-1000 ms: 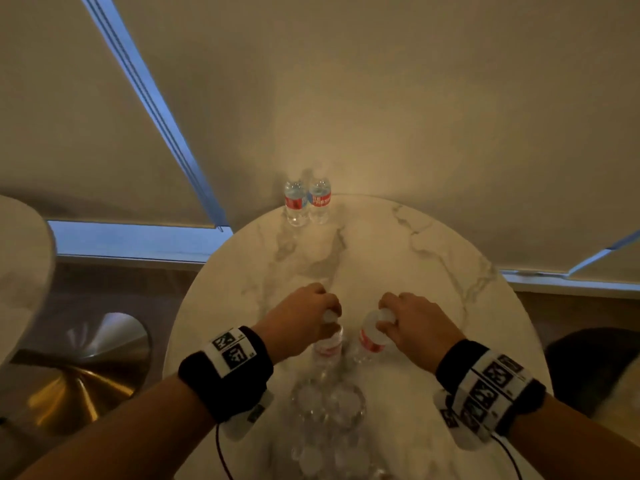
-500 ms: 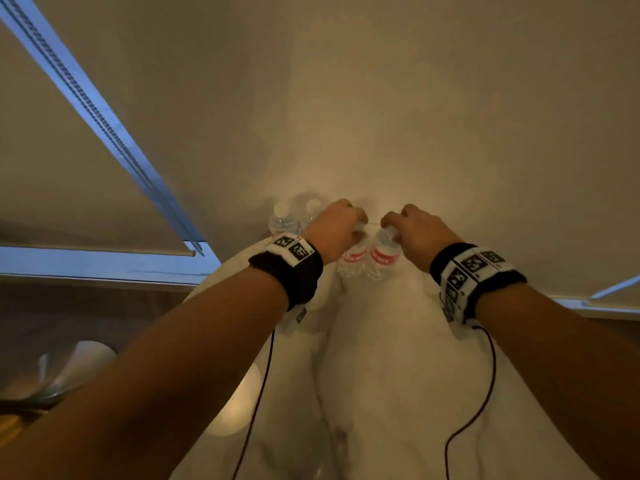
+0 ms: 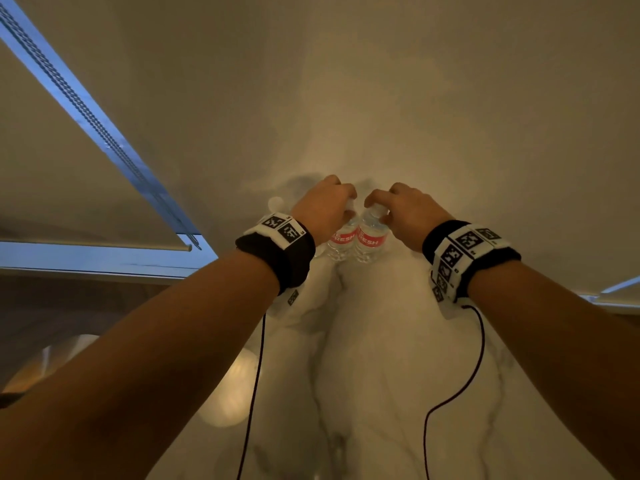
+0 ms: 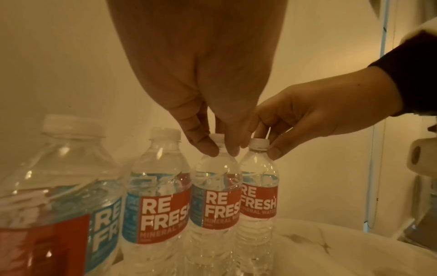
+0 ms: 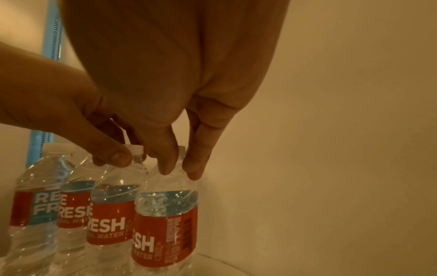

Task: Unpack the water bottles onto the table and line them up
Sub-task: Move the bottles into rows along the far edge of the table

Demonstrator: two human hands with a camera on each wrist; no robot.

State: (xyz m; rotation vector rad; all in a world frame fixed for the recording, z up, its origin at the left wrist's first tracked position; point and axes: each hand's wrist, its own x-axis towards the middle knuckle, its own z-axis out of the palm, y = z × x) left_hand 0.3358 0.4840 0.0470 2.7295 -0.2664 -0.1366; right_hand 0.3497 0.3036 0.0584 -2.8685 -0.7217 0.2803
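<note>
Table (image 3: 381, 341), white marble, carries everything; the row runs along its far edge by the wall. Row holds four bottles, upright, shoulder to shoulder, red labels facing the person. Two outer ones stand free on the left: first bottle (image 4: 47, 186) and second bottle (image 4: 158, 186). Left hand (image 3: 323, 209) pinches the third bottle (image 4: 216, 186) at the neck just under the cap, thumb and fingers curled round it. Right hand (image 3: 407, 211) pinches the fourth bottle (image 5: 166, 214) the same way, at the right end of the row.

Step in hand, by the look of it: placement of a pair, both bottles set beside the two already standing. Bases appear down on the marble, though the contact itself isn't clearly shown. Third and fourth touch or nearly touch; can't tell which.

Next move probably calls for letting go straight upward, no sideways drag, since light bottles packed this close would tip like dominoes. Then back to the pack, which is out of view.
</note>
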